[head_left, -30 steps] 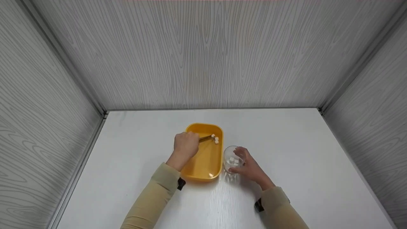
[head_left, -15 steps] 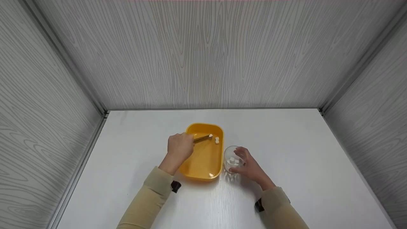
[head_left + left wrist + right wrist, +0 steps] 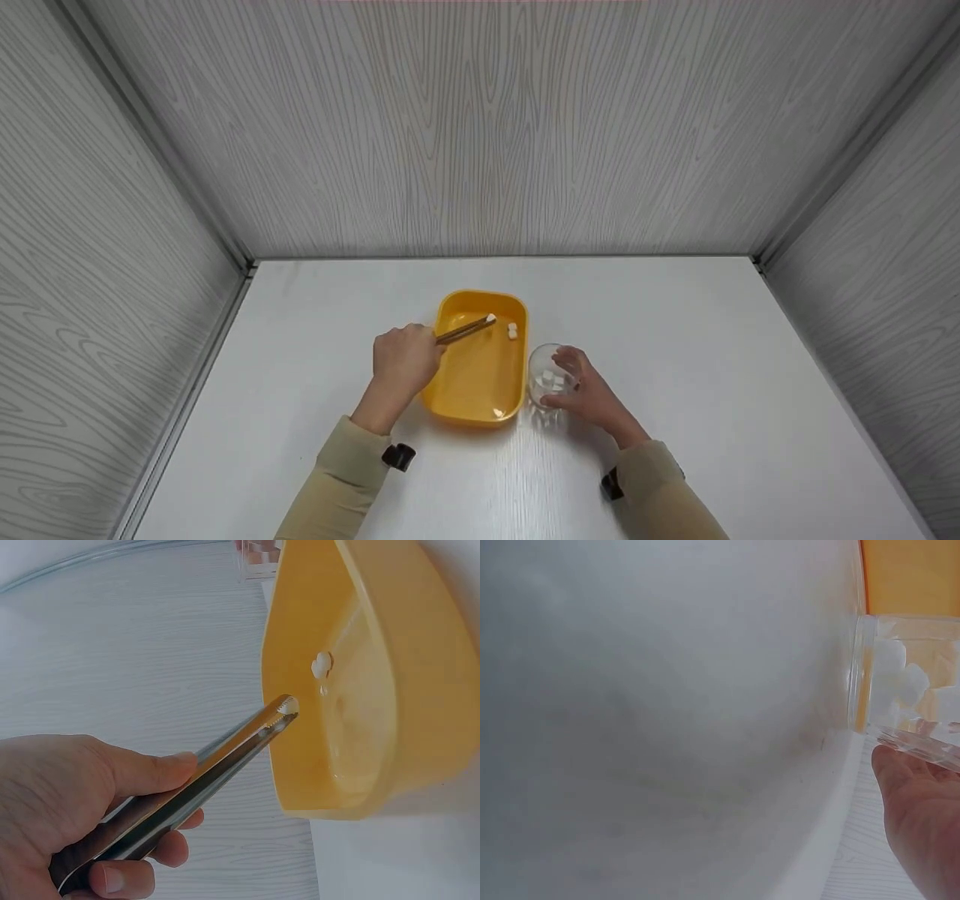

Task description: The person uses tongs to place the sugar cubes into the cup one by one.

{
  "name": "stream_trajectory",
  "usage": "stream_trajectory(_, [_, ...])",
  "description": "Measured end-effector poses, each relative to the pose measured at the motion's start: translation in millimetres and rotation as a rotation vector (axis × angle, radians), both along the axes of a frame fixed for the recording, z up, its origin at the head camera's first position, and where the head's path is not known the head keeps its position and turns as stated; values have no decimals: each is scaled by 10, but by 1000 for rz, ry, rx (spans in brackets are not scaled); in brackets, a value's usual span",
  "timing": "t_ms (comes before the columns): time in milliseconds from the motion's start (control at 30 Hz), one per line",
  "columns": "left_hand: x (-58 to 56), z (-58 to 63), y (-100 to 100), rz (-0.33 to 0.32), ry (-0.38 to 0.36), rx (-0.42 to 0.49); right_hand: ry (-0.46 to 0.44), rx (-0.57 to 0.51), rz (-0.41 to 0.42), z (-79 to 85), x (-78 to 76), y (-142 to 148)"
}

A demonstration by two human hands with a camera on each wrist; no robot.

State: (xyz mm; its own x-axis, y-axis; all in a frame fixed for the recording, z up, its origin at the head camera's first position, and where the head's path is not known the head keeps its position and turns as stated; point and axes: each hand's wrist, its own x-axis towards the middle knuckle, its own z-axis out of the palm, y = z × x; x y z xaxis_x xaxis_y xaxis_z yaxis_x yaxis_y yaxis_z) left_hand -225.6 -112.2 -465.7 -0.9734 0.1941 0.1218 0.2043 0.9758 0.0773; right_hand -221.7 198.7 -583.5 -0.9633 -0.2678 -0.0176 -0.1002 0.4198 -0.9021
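My left hand [image 3: 405, 361] grips metal tongs [image 3: 184, 799], whose serrated tips pinch a small white cube [image 3: 490, 318] above the yellow tray [image 3: 476, 379]. Inside the tray, near its right wall, a couple of white cubes [image 3: 512, 331] touch each other; the left wrist view shows them as a pale clump [image 3: 322, 665]. My right hand [image 3: 592, 396] is curled round a clear glass [image 3: 541, 361] standing just right of the tray. Several white cubes [image 3: 913, 684] lie in the glass. Part of the right hand is cut off in its wrist view.
Tray and glass stand on a white tabletop [image 3: 660, 330]. Grey wood-grain panels rise at the back [image 3: 487, 150], the left [image 3: 112, 262] and the right [image 3: 885, 247]. Black wrist devices [image 3: 399, 456] sit at both cuffs.
The tongs have drawn one cube away from the others in the tray and lifted it, as my left hand moved left and toward me. My right hand and the glass have stayed put.
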Motion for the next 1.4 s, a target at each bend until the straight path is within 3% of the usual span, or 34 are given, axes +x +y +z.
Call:
stream_trajectory(333, [121,74,-37,-6,56,63,-6,11,-5,8,4,-9])
stream_trajectory(533, [195,111,-28,-49,138,93,-19,34,-9,9,10,-11])
stream_trajectory(733, [276,171,12,-74,154,113,-15,31,-9,7,17,-13])
stream_trajectory(1167, [431,228,64,-169,214,142,-36,27,-22,8,12,-27])
stream_trajectory(1400, [499,243,77,-264,221,173,-41,14,-19,14,6,-22])
